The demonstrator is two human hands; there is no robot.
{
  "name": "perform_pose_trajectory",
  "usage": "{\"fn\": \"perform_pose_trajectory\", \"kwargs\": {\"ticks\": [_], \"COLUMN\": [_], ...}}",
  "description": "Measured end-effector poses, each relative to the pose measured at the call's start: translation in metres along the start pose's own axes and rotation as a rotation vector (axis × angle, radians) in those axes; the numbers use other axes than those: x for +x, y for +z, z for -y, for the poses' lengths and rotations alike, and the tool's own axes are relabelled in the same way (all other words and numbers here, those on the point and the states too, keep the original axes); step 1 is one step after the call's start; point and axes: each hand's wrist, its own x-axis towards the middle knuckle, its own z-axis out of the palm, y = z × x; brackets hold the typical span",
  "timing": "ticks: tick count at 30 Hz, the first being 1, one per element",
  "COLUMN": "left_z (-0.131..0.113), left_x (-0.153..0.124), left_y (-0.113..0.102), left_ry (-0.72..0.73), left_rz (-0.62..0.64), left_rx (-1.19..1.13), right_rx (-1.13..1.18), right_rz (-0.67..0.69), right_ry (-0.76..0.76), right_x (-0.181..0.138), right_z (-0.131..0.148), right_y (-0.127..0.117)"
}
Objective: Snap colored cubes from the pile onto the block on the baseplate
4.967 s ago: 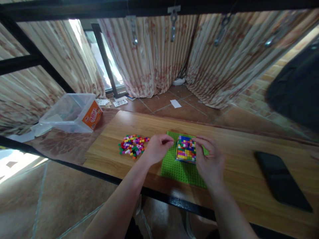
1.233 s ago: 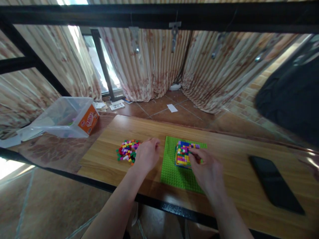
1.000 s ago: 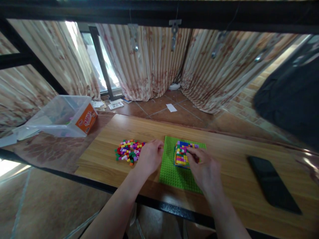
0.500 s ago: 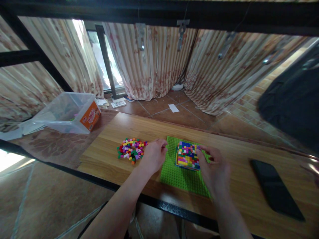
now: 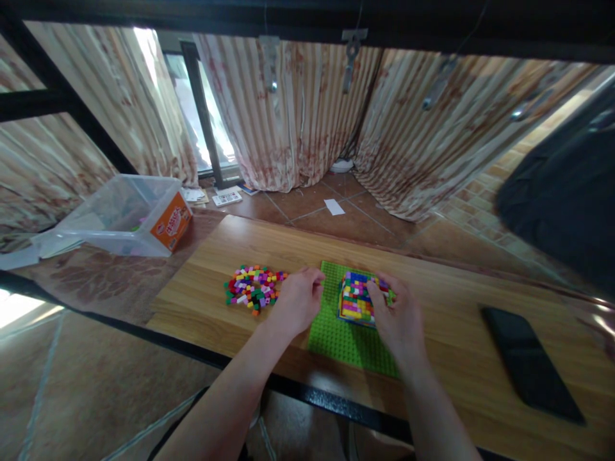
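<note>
A green studded baseplate lies on the wooden table. On it stands a block of many-coloured small bricks. My right hand lies over the right part of that block, fingers curled and pinched on its top; what they hold is hidden. My left hand rests on the table at the baseplate's left edge, fingers curled in a loose fist. Just left of it lies a heap of loose coloured bricks.
A black phone lies on the table at the right. A clear plastic box with an orange label stands beyond the table's left end. Curtains hang behind; a dark garment fills the right side. A black rail runs along the near table edge.
My right hand went from the block's right side back over its top. My left hand has kept its place beside the baseplate.
</note>
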Motion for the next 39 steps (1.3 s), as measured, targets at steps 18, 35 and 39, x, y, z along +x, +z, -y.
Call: {"fn": "perform_pose_trajectory", "kwargs": {"ticks": [18, 35, 39], "left_z": [-0.004, -0.023, -0.026], "left_x": [-0.001, -0.001, -0.001], "left_y": [0.007, 0.009, 0.014], "left_ry": [-0.007, -0.044, -0.038], "left_rz": [-0.049, -0.037, -0.021], "left_rx": [-0.224, -0.578, -0.695], "right_rx": [0.158, 0.225, 0.185], "right_rz": [0.038, -0.114, 0.027], "right_ry": [0.097, -0.191, -0.261], "right_x": [-0.006, -0.012, -0.021], "right_z": [0.001, 0.025, 0.033], "right_y": [0.01, -0.01, -0.006]}}
